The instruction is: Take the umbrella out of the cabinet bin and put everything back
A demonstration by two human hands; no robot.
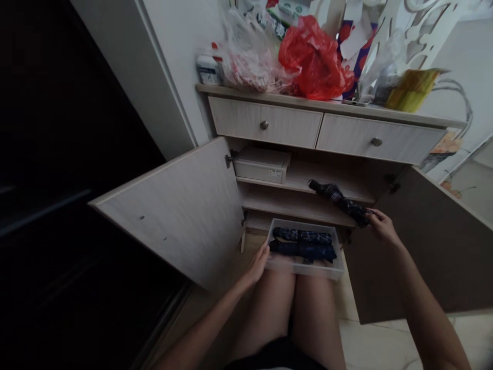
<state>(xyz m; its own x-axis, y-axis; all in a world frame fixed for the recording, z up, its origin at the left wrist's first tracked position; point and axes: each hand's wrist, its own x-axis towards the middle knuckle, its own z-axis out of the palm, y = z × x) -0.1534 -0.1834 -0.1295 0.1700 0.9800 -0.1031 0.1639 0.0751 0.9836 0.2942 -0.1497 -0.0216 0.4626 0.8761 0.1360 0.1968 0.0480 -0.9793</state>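
A dark plaid folding umbrella (341, 200) is gripped at its lower right end by my right hand (381, 226), held tilted in front of the cabinet shelves. My left hand (260, 262) is on the left side of a clear plastic box (339, 267), which rests on my knees; its fingers are partly hidden against the wall. Inside the box lie two more folded umbrellas side by side, a plaid one (304, 236) at the back and a dark blue one (304, 251) in front.
The cabinet's left door (181, 205) and right door (427, 246) stand wide. A flat white box (262, 164) sits on the upper shelf. Above are two drawers with round knobs. A red plastic bag (311, 61), a white bottle (208, 70) and a yellow packet (414, 90) crowd the top.
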